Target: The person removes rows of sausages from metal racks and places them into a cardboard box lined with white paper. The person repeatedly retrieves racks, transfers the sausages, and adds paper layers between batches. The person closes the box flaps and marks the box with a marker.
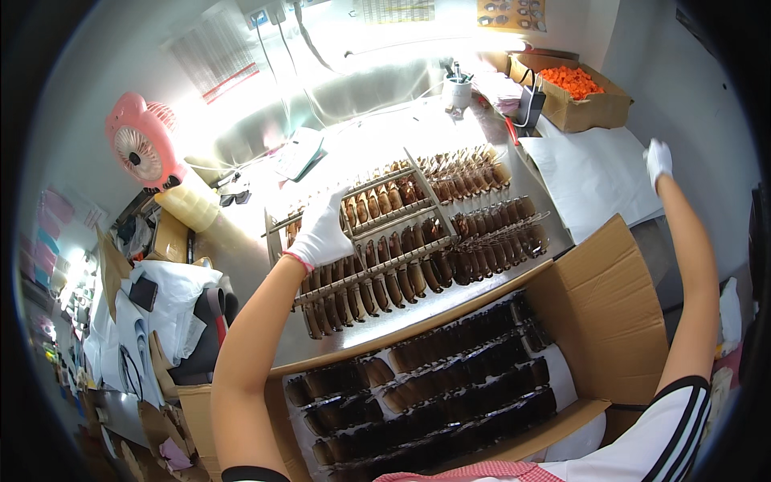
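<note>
My left hand (325, 232), in a white glove, is on the left part of a metal rack (394, 259), its fingers around a bar. The rack lies on the metal worktop among rows of brown-tinted eyewear (385, 289). More rows of tinted eyewear (524, 229) stand to the right of the rack. My right hand (659, 158), also gloved in white, is raised far out at the right, beside a white sheet (590, 175); its fingers look curled, and whether it holds anything cannot be seen. Before me, an opened cardboard box (608, 301) holds rows of dark eyewear (433, 385) on white sheeting.
A pink fan (141, 144) stands at the left, near dark glasses (235, 198). A pen cup (457, 90) is at the back, and a carton (578, 114) of orange pieces (571, 82) at the back right. White bags (174, 295) and cartons crowd the left side.
</note>
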`<state>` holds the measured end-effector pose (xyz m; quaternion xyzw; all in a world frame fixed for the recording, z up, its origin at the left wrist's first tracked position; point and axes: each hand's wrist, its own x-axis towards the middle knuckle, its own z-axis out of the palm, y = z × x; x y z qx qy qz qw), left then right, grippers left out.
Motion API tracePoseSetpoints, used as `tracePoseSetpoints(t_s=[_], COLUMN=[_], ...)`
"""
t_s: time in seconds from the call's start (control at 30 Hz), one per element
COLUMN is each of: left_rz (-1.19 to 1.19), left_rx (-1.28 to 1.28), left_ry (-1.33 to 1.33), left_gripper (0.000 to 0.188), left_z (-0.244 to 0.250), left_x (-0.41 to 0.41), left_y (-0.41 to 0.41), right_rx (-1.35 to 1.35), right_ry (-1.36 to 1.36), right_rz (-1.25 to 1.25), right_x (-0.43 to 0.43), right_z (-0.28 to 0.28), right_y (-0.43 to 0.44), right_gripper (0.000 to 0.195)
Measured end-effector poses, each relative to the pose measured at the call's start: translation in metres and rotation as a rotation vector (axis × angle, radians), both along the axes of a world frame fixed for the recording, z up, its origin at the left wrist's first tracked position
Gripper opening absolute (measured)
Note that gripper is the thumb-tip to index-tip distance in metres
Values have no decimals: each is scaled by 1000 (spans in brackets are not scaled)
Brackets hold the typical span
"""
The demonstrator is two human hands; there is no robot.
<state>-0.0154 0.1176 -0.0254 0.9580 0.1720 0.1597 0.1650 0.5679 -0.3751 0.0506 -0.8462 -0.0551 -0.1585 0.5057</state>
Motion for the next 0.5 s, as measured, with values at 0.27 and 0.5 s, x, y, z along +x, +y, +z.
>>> tracePoseSetpoints(t_s=[0.27, 0.5], left_rz=[77, -165], left_rx=[-22, -302], left_ry=[75, -164], left_gripper=[90, 103], left_z=[50, 99], left_x=[8, -59], left_y=[-28, -61], right_rx=[20, -404], right_ry=[764, -126], right_rz=[42, 1079], right_x=[-63, -251], right_z=[-144, 56], right_y=[-76, 49], right_gripper=[75, 67])
